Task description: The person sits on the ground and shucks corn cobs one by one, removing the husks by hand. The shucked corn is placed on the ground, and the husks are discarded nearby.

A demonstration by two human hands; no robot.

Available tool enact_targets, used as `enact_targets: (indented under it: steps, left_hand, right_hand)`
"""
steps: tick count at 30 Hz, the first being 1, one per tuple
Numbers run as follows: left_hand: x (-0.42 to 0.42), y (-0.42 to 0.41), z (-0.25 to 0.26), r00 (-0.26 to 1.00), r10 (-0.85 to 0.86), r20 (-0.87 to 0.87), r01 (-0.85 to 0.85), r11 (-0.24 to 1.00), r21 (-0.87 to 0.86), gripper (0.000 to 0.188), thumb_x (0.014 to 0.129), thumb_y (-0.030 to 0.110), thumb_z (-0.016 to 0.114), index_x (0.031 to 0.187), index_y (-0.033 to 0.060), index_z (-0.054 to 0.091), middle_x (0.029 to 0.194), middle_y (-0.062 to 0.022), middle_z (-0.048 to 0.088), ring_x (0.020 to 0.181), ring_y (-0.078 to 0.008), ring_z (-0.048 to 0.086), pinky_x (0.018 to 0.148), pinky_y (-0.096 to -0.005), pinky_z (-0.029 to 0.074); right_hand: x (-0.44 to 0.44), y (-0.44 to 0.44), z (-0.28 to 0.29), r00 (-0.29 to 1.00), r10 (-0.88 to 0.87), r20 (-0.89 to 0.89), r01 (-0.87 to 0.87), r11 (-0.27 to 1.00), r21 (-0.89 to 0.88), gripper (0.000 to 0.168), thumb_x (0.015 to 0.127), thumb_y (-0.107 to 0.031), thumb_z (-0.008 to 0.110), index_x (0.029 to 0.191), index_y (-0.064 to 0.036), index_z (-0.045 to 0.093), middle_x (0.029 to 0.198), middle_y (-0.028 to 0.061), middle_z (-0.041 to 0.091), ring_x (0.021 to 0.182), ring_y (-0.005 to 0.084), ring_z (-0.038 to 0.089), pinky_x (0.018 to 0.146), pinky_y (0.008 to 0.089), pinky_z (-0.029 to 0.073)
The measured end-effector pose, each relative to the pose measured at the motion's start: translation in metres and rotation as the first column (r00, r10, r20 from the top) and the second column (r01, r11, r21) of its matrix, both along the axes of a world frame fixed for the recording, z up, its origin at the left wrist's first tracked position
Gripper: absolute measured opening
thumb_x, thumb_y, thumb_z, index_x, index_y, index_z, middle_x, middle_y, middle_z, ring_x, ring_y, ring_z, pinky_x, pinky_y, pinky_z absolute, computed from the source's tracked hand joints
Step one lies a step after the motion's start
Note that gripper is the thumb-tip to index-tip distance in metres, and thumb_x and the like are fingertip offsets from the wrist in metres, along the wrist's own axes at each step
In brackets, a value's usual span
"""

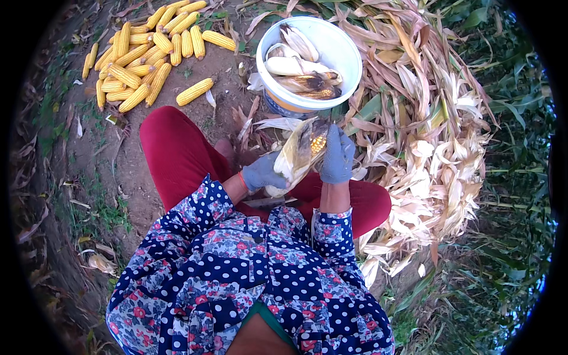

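Note:
Above my crossed legs I hold an ear of corn [298, 153] in a pale, dry husk. Part of the husk is open near its dark tip, and yellow kernels show there. My left hand [265, 172], in a grey-blue work glove, is shut around the lower part of the ear. My right hand [337, 154], gloved alike, pinches the husk beside the bare kernels; its fingertips are partly hidden. Just beyond both hands stands a white plastic bucket [265, 66] with several ears, most still in husk.
Husked yellow cobs [128, 75] lie heaped on the soil at the upper left, with a single cob [194, 92] apart from them. Loose dry husks [426, 186] pile up at my right. Dry corn stalks [408, 57] lie behind the bucket, and green plants [519, 133] edge the far right.

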State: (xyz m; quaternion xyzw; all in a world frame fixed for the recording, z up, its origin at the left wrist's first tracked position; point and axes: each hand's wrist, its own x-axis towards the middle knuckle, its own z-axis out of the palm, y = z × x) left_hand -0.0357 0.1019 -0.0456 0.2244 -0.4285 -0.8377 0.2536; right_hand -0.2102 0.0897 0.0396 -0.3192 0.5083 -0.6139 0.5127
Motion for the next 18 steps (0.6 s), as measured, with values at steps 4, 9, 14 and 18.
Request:
enact_targets:
  steps: [4, 9, 14, 18]
  left_hand:
    - [-0.017, 0.007, 0.003, 0.983, 0.178, 0.041, -0.173, 0.98, -0.102, 0.078, 0.064, 0.023, 0.079, 0.128, 0.0013, 0.04, 0.119, -0.0065, 0.052, 0.107, -0.0165, 0.049, 0.093, -0.0284, 0.038]
    - [-0.021, 0.006, -0.011, 0.938, 0.345, 0.021, -0.346, 0.936, 0.074, 0.068, 0.076, 0.027, 0.069, 0.13, 0.0007, 0.037, 0.122, -0.0082, 0.05, 0.111, -0.0184, 0.047, 0.095, -0.0307, 0.038]
    - [-0.009, -0.01, 0.011, 0.852, 0.522, -0.05, -0.503, 0.84, 0.203, 0.059, 0.081, 0.022, 0.063, 0.129, 0.0012, 0.036, 0.115, -0.0101, 0.054, 0.1, -0.0205, 0.056, 0.087, -0.0323, 0.046]
    - [0.015, -0.044, 0.041, 0.653, 0.754, -0.071, -0.656, 0.611, 0.443, 0.046, 0.083, 0.021, 0.062, 0.12, -0.0001, 0.045, 0.1, -0.0121, 0.059, 0.083, -0.0225, 0.062, 0.073, -0.0342, 0.053]
  right_hand:
    - [0.025, -0.021, -0.01, 0.875, -0.331, 0.354, 0.321, 0.943, 0.089, 0.023, 0.093, -0.024, 0.047, 0.084, -0.005, 0.056, 0.075, 0.0035, 0.056, 0.065, 0.0112, 0.052, 0.058, 0.0237, 0.044]
    - [0.025, -0.036, -0.025, 0.558, -0.107, 0.823, 0.134, 0.99, 0.038, 0.033, 0.096, -0.027, 0.036, 0.065, -0.017, 0.039, 0.05, -0.0069, 0.032, 0.04, 0.0059, 0.029, 0.039, 0.0218, 0.028]
    - [0.044, -0.033, 0.0, 0.726, -0.126, 0.676, 0.146, 0.989, 0.028, 0.039, 0.095, -0.04, 0.037, 0.067, -0.015, 0.046, 0.046, -0.0063, 0.033, 0.034, 0.0067, 0.025, 0.036, 0.0234, 0.024]
    - [0.039, 0.005, -0.016, 0.894, 0.365, -0.26, -0.405, 0.906, -0.119, 0.035, 0.095, -0.031, 0.038, 0.07, -0.008, 0.045, 0.049, 0.0012, 0.039, 0.042, 0.015, 0.039, 0.04, 0.0302, 0.03]
